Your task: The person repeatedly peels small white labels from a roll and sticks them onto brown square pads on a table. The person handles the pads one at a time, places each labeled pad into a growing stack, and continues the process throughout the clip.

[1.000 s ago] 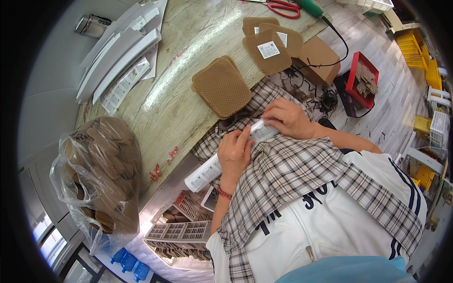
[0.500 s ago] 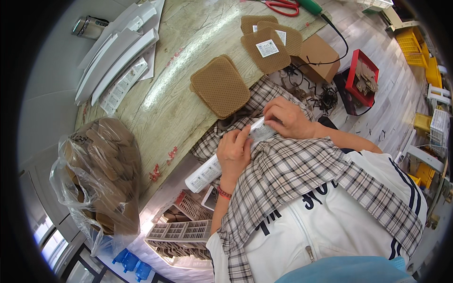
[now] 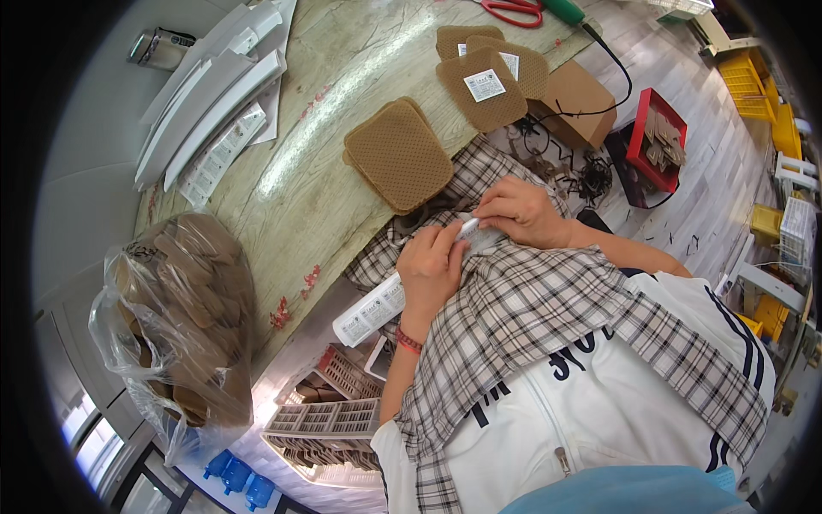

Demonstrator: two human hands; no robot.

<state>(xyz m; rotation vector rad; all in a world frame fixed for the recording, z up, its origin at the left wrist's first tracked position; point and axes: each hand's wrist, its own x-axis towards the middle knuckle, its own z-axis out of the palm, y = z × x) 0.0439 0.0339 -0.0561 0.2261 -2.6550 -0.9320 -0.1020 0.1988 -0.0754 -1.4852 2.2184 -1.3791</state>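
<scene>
A white sheet of printed labels (image 3: 368,315), bent into a roll, lies across my lap below the table edge. My left hand (image 3: 431,264) is closed round its middle. With fingers pinched, my right hand (image 3: 521,214) grips the sheet's other end, where the paper is folded over; whether a label is between the fingertips I cannot tell. Just beyond my hands, a stack of brown textured pads (image 3: 398,157) with rounded corners sits at the table's edge. Farther right, several similar pads (image 3: 486,101) overlap, with white labels stuck on them.
White sheets (image 3: 224,107) and a metal can (image 3: 161,49) lie at the far left of the table (image 3: 287,184). A clear bag of brown pieces (image 3: 193,317) stands left. Red scissors (image 3: 514,10), a cardboard box (image 3: 578,103) and a red box (image 3: 658,141) are right.
The sheet's right end has bent from fairly flat to a sharp fold between my hands. My right hand has shifted slightly left, and my left hand has turned a little.
</scene>
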